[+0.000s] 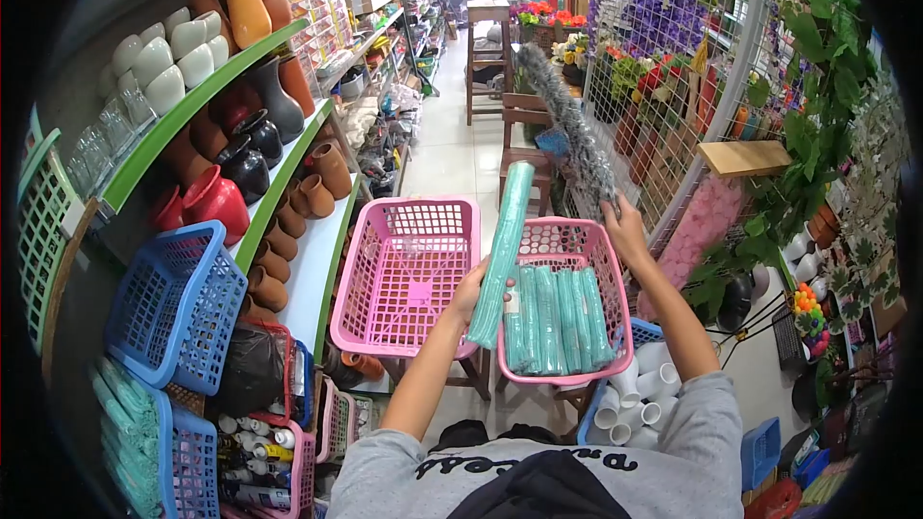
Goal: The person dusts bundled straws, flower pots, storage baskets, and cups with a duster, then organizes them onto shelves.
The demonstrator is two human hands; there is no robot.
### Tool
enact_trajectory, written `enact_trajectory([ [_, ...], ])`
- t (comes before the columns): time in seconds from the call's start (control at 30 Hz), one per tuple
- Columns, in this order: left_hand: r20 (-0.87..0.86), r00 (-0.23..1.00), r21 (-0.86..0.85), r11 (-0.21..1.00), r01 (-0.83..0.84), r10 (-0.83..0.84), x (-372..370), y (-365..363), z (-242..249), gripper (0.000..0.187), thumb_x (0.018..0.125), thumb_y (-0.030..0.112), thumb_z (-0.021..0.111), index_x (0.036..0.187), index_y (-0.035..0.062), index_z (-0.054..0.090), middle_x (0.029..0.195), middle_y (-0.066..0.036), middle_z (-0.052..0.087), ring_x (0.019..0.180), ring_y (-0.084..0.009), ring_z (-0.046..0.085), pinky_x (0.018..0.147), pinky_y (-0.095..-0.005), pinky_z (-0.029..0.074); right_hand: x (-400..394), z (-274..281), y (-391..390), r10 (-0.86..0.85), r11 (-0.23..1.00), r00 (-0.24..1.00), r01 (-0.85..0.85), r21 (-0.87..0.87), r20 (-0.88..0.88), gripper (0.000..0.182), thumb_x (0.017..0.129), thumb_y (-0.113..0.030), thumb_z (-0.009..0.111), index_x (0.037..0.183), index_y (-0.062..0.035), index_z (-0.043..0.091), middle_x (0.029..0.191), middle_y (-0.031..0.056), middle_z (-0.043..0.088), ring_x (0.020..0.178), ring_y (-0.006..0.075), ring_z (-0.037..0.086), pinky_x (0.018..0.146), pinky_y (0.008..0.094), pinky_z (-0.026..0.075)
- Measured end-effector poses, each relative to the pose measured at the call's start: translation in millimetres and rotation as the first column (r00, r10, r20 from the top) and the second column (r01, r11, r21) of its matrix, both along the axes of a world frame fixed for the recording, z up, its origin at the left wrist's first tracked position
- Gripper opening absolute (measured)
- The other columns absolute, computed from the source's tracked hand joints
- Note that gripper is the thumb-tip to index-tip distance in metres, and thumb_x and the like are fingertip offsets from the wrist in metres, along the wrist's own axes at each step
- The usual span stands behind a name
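Note:
My left hand [468,292] is wrapped round a long teal roll in clear plastic [511,216], held upright and slightly tilted between two pink baskets. My right hand [625,231] grips the lower end of a grey fluffy duster [569,115], which points up and away to the left. Below my hands, the right pink basket [620,312] contains several similar teal plastic-wrapped rolls [548,317] lying side by side. The left pink basket [358,274], with a lattice bottom, stands beside it. What the teal rolls are made of cannot be made out.
Green-edged shelves [207,101] with pots and vases line the left. Blue baskets [130,303] are stacked at the lower left. A white wire grid [663,29] with artificial flowers stands at right. White cylinders [636,404] fill a container below. Wooden chairs [524,115] stand ahead along the aisle.

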State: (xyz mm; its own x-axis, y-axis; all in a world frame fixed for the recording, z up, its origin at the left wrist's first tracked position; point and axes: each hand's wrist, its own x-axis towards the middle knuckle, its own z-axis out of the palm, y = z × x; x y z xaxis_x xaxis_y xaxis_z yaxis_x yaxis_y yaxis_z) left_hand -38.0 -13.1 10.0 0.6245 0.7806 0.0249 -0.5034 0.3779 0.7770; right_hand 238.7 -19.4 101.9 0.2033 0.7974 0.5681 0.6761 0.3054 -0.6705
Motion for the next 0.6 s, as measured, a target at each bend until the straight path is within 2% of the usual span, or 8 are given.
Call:
enact_trajectory([
  [0.13,0.055,0.997,-0.089,0.995,-0.042,0.047,-5,4,12,0.041,0.09,0.039,0.042,0.111,0.0039,0.047,0.091,-0.006,0.051,0.07,-0.0081,0.052,0.048,-0.021,0.044,-13,-36,-34,0.195,0.973,0.973,-0.208,0.098,0.123,0.036,0.079,-0.008,0.052,0.113,0.0029,0.048,0.094,0.0213,0.059,0.084,0.0323,0.059,0.074,0.0335,0.045],
  [0.2,-0.008,0.997,-0.054,0.995,-0.083,0.082,-8,7,14,0.042,0.09,0.041,0.04,0.108,0.004,0.05,0.08,-0.007,0.055,0.058,-0.0096,0.053,0.046,-0.0208,0.047,-22,-46,-61,0.343,0.939,0.924,-0.338,-0.057,0.169,0.044,0.072,-0.003,0.055,0.116,0.0012,0.046,0.101,0.0214,0.057,0.091,0.0336,0.057,0.079,0.0366,0.044],
  [0.33,-0.062,0.982,-0.255,0.948,-0.188,0.178,-9,-7,33,0.033,0.09,0.032,0.045,0.105,0.004,0.052,0.086,-0.005,0.058,0.073,-0.0125,0.057,0.066,-0.0258,0.051,-34,-44,-94,0.496,0.863,0.611,-0.427,-0.271,0.617,0.05,0.069,-0.009,0.059,0.118,-0.0136,0.049,0.078,0.0096,0.056,0.061,0.027,0.058,0.052,0.0347,0.049],
  [0.37,-0.109,0.97,-0.219,0.946,-0.238,0.218,-4,-6,35,0.032,0.09,0.031,0.043,0.104,0.0038,0.052,0.089,-0.006,0.058,0.076,-0.0135,0.058,0.068,-0.0266,0.051,-37,-47,-91,0.442,0.856,0.549,-0.495,-0.15,0.709,0.052,0.068,-0.008,0.058,0.118,-0.0169,0.049,0.067,0.0071,0.05,0.055,0.0233,0.054,0.048,0.0318,0.047],
  [0.4,-0.036,0.999,-0.226,0.974,-0.022,0.015,-13,2,21,0.033,0.09,0.031,0.044,0.107,0.0032,0.051,0.092,-0.007,0.057,0.079,-0.0146,0.057,0.066,-0.0279,0.052,-30,-49,-81,0.439,0.858,0.552,-0.491,-0.149,0.709,0.052,0.068,-0.008,0.058,0.118,-0.0169,0.049,0.067,0.0071,0.05,0.055,0.0233,0.054,0.048,0.0318,0.047],
  [0.47,-0.017,0.995,0.079,0.992,-0.094,0.095,-5,9,-9,0.036,0.09,0.032,0.044,0.111,0.0029,0.049,0.092,-0.008,0.057,0.079,-0.0143,0.057,0.061,-0.0271,0.053,-10,-45,-52,0.281,0.914,0.53,-0.402,-0.054,0.8,0.051,0.068,-0.009,0.058,0.118,-0.0149,0.049,0.072,0.0101,0.055,0.059,0.0279,0.056,0.05,0.0347,0.048],
  [0.5,0.094,0.995,-0.108,0.993,0.048,-0.038,-4,10,-11,0.04,0.09,0.032,0.044,0.117,0.0036,0.045,0.099,-0.008,0.054,0.081,-0.014,0.056,0.058,-0.0262,0.053,-7,-37,-40,0.234,0.945,0.688,-0.326,0.005,0.687,0.049,0.069,-0.008,0.057,0.117,-0.0123,0.049,0.077,0.0136,0.057,0.062,0.0301,0.057,0.052,0.0364,0.048],
  [0.6,0.157,0.988,-0.15,0.989,0.018,0.006,1,5,-9,0.041,0.09,0.031,0.043,0.121,0.004,0.041,0.105,-0.007,0.051,0.081,-0.0146,0.055,0.057,-0.0256,0.052,-1,-10,-8,0.03,0.995,0.964,-0.004,-0.1,0.263,0.044,0.07,-0.005,0.054,0.114,-0.0062,0.05,0.09,0.022,0.057,0.072,0.0351,0.058,0.06,0.0408,0.049],
])
